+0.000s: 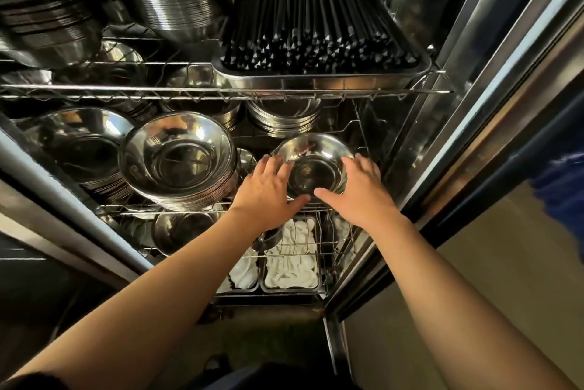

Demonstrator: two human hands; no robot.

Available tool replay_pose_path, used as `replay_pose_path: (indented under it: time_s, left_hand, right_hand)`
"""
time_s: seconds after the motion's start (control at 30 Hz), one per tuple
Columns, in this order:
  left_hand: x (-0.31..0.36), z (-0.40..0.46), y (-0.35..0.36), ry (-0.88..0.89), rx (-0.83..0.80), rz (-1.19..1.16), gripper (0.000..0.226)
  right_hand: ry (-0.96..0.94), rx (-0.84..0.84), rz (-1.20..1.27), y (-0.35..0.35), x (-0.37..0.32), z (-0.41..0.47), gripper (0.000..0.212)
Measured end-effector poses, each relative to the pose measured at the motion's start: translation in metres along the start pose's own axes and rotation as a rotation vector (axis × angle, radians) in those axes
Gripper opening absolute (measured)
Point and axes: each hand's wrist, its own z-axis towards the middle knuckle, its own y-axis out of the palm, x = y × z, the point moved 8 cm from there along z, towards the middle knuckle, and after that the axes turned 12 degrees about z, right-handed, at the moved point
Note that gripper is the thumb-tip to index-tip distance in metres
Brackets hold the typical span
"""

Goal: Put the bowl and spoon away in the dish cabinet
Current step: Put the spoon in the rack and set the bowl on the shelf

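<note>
Both hands reach into the open dish cabinet (493, 80) and cup a steel bowl (314, 165) on the right side of the middle wire shelf (164, 208): the left hand (268, 190) holds its left rim and the right hand (363, 190) its right rim, fingers spread along the sides and both thumbs at the near edge. Just left of it stands a tall stack of larger steel bowls (178, 162), and on the shelf above, to the far right, a tray of black chopsticks (319, 42). Below the hands, on the bottom shelf, metal bins hold white spoons (292, 263); I cannot tell which one belongs to the task.
</note>
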Motion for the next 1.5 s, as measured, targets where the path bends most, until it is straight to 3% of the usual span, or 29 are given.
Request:
replay_pose_path:
  time_s: [0.23, 0.93, 1.07, 1.2, 1.37, 1.5]
  left_hand:
    - [-0.006, 0.005, 0.033, -0.013, -0.123, -0.016, 0.103]
    - [-0.036, -0.024, 0.036, -0.082, -0.149, -0.091, 0.097]
    - [-0.034, -0.028, 0.029, -0.075, -0.081, -0.101, 0.095]
    - [-0.021, -0.035, 0.024, 0.008, -0.004, -0.078, 0.089]
    - [-0.012, -0.035, 0.024, 0.083, -0.004, -0.059, 0.054]
    - [-0.019, -0.034, 0.026, 0.079, -0.013, -0.034, 0.048]
  right_hand:
    - [0.090, -0.200, -0.046, 0.015, 0.017, 0.002, 0.131]
    - [0.010, -0.284, -0.098, 0.048, -0.014, -0.002, 0.127]
    - [0.024, -0.302, -0.075, 0.046, -0.014, -0.002, 0.128]
    - [0.062, -0.250, -0.007, 0.041, -0.015, 0.004, 0.117]
    - [0.066, -0.216, -0.007, 0.039, -0.015, 0.010, 0.097]
    - [0.029, -0.222, -0.024, 0.042, -0.013, 0.008, 0.089]
